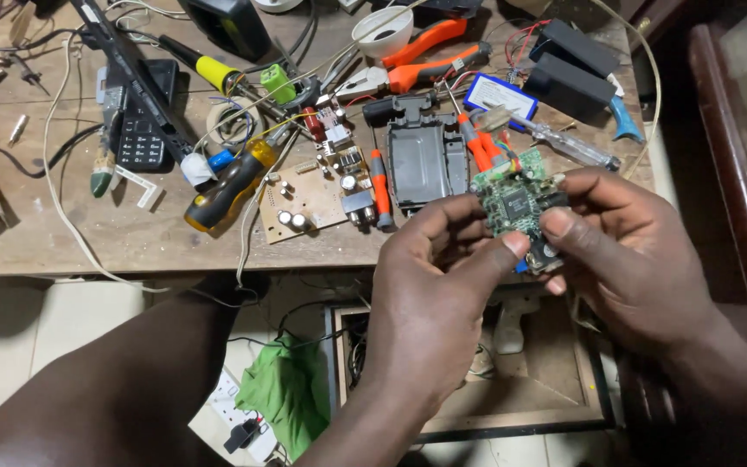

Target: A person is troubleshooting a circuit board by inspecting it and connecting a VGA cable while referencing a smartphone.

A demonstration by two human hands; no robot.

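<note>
Small green circuit board (512, 203) up in the air, just off the near edge of the workbench (131, 233), both hands on it. Left hand (434, 285) pinches its lower edge, thumb pressed up against it; right hand (628, 251) grips the right side, fingers curled round. Just behind on the bench lies a grey plastic case (421, 160), a tan circuit board (309, 199) to its left, then a yellow-handled screwdriver (231, 186). Orange-handled pliers (417, 69) further back.
</note>
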